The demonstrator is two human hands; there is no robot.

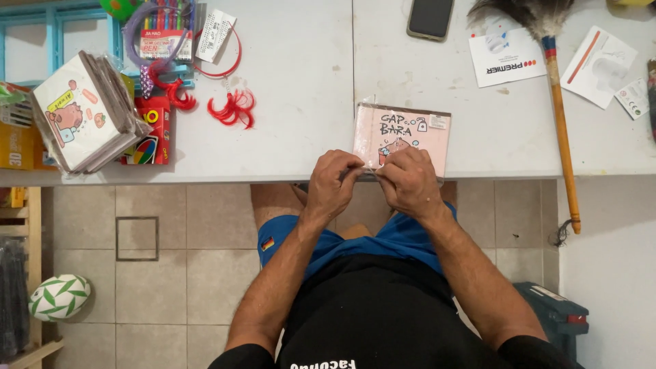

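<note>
1. Left hand (335, 183) & right hand (408, 181): both pinched on near edge of pink notebook (403, 133) in clear wrap.
2. Notebook flat at near edge of white table (301, 130).
3. Feather duster (557, 102) to the right.

1. The near edge of the pink square booklet in clear plastic wrap (403, 131) is covered by the left hand (335, 184) and right hand (408, 181).
2. At twelve o'clock, the dark flat phone (430, 16) is cut off by the frame.
3. At nine o'clock, the yellow cardboard box (15, 143) runs off the edge.
</note>
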